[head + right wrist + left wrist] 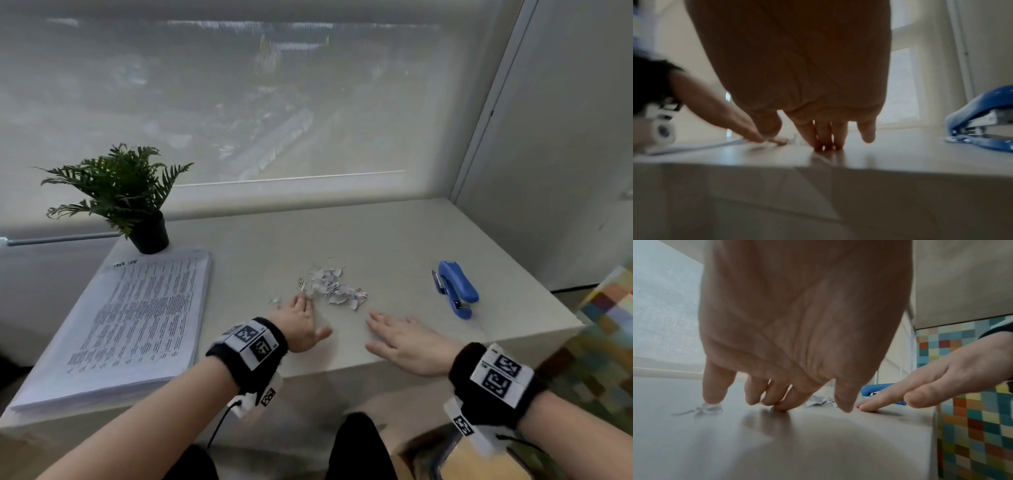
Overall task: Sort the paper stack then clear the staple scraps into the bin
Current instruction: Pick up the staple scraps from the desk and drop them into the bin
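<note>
A pile of torn paper scraps [334, 287] lies in the middle of the pale table [394, 246]. My left hand [301, 320] lies flat, palm down, fingers straight, its fingertips touching the near left edge of the pile. One stray scrap [275, 301] sits just left of that hand, seen again as the stray scrap [709, 408]. My right hand [397, 334] rests flat and empty near the front edge, right of the left hand and short of the scraps. The paper stack [137, 322] of printed sheets lies squared at the table's left.
A blue stapler [457, 289] lies at the right of the table, also the stapler [982, 120]. A potted fern [126, 195] stands behind the stack. A multicoloured checked surface [603, 342] sits right of the table. A window blind backs the table.
</note>
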